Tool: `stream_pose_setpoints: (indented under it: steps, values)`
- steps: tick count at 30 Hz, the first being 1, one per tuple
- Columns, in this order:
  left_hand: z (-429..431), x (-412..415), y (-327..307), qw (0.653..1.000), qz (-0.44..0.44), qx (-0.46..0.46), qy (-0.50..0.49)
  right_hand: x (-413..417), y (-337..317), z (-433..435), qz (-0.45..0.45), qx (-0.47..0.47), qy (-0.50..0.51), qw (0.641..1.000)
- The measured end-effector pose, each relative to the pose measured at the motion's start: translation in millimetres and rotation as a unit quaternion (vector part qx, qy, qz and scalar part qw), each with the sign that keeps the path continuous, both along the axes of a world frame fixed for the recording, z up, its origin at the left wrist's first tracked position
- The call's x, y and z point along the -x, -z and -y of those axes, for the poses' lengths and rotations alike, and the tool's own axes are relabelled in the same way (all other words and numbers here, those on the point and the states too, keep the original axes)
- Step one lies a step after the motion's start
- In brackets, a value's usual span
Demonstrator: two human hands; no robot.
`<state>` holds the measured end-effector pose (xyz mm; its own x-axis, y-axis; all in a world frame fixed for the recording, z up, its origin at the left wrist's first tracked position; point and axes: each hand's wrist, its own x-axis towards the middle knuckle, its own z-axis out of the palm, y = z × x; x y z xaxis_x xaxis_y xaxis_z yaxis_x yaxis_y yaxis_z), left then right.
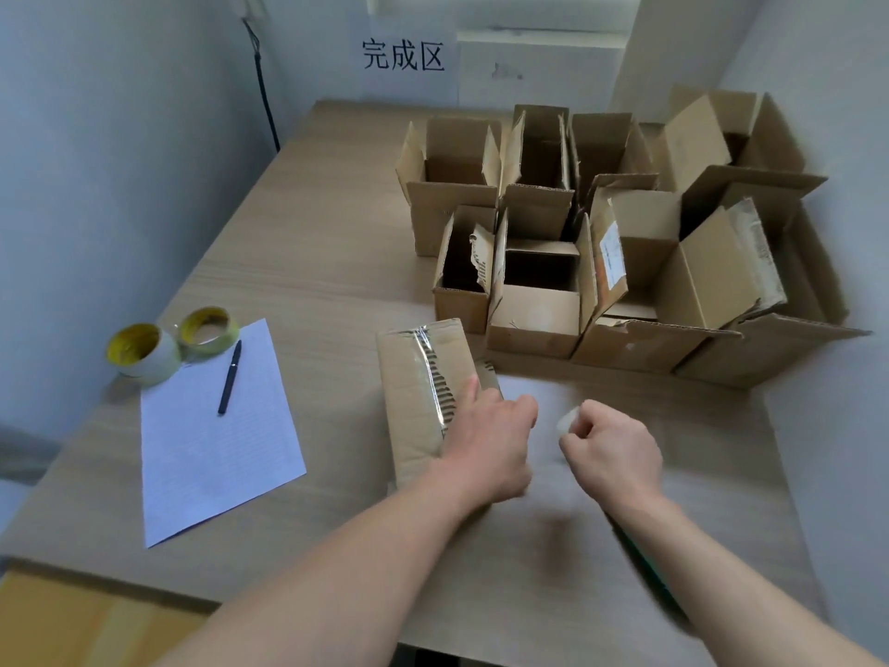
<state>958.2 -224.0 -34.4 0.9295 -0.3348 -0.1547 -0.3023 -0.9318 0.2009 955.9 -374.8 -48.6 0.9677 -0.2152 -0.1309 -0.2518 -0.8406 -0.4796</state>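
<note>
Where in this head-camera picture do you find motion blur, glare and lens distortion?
Head view: motion blur smears the right hand and the small white thing it grips; glare streaks the clear tape on the sealed carton; the wide lens bows the table edges.

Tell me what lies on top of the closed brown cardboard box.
A strip of clear tape runs along the top of the closed brown cardboard box, and the left hand rests on it, covering the near part.
</note>
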Motion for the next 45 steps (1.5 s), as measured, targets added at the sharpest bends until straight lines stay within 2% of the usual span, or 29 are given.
stream_pose_setpoints:
  steps: [1, 2, 4, 5, 6, 8, 10, 11, 13, 15, 18, 22, 24, 25, 26, 28, 29, 30, 32, 34, 39, 45]
  values:
    - [0.7, -1.5, 0.0, 0.999, 0.001, 0.032, -0.016, 1.8, -3.5, -2.7, 0.009, -0.055, 0.039, 0.998]
    - [-1.4, -3.0, -0.1, 0.994, -0.006, 0.1, -0.035, 4.6, -6.9, -6.2, 0.02, -0.112, 0.075, 0.991]
    - [-13.4, -3.2, -6.2, 0.947, -0.033, 0.308, -0.084, 11.7, -15.1, -16.7, 0.042, -0.208, 0.126, 0.969]
    - [-23.6, -1.9, -10.0, 0.918, -0.005, 0.382, -0.104, 14.8, -19.3, -22.7, 0.055, -0.241, 0.139, 0.959]
    - [-34.6, 1.3, -12.6, 0.897, 0.066, 0.422, -0.115, 16.8, -23.1, -29.0, 0.065, -0.258, 0.146, 0.953]
    - [-55.3, 15.6, -10.4, 0.868, 0.213, 0.421, -0.152, 17.5, -24.9, -41.4, 0.077, -0.264, 0.142, 0.951]
    - [-68.1, 37.9, 0.4, 0.855, 0.258, 0.383, -0.236, 14.6, -20.6, -54.6, 0.084, -0.254, 0.135, 0.954]
    - [-70.7, 50.2, 6.7, 0.852, 0.235, 0.371, -0.285, 13.1, -17.3, -62.1, 0.086, -0.247, 0.134, 0.956]
    - [-68.6, 68.8, 24.2, 0.842, 0.129, 0.386, -0.355, 11.2, -10.9, -78.0, 0.089, -0.24, 0.134, 0.957]
    - [-62.0, 75.0, 35.5, 0.809, 0.056, 0.436, -0.391, 11.2, -4.7, -93.1, 0.092, -0.23, 0.136, 0.959]
    - [-54.4, 69.4, 38.9, 0.737, 0.029, 0.499, -0.455, 11.4, 6.8, -102.4, 0.084, -0.223, 0.169, 0.957]
    - [-63.8, 62.8, 37.7, 0.712, -0.028, 0.546, -0.44, 4.7, 18.3, -100.0, 0.057, -0.221, 0.172, 0.958]
    - [-75.2, 59.1, 34.2, 0.741, -0.073, 0.534, -0.401, 2.3, 18.1, -101.3, 0.049, -0.22, 0.168, 0.96]
    - [-79.9, 57.4, 32.4, 0.765, -0.094, 0.511, -0.382, 1.7, 17.5, -101.6, 0.044, -0.222, 0.171, 0.959]
    - [-84.6, 55.8, 31.5, 0.805, -0.097, 0.454, -0.368, 1.9, 16.7, -102.0, 0.035, -0.221, 0.174, 0.959]
    - [-93.7, 52.5, 21.0, 0.895, -0.013, 0.294, -0.336, 5.9, 15.9, -101.0, 0.017, -0.222, 0.162, 0.961]
    - [-95.6, 46.9, 9.4, 0.929, 0.053, 0.22, -0.294, 7.7, 16.7, -99.4, 0.009, -0.23, 0.149, 0.962]
    - [-93.7, 39.4, -3.2, 0.948, 0.083, 0.167, -0.26, 11.5, 15.3, -97.1, -0.003, -0.243, 0.14, 0.96]
    - [-83.0, 23.4, -25.0, 0.959, 0.052, 0.107, -0.258, 19.8, 16.5, -92.5, -0.018, -0.273, 0.131, 0.953]
    - [-68.6, 10.1, -36.8, 0.95, -0.01, 0.076, -0.302, 28.0, 14.5, -88.7, -0.023, -0.315, 0.145, 0.938]
    - [-57.6, 1.4, -23.3, 0.945, -0.097, 0.027, -0.311, 38.5, 11.6, -72.6, -0.021, -0.357, 0.181, 0.916]
    - [-85.3, 12.4, -25.4, 0.972, -0.159, -0.004, -0.175, 40.4, -4.5, -28.8, -0.001, -0.356, 0.218, 0.909]
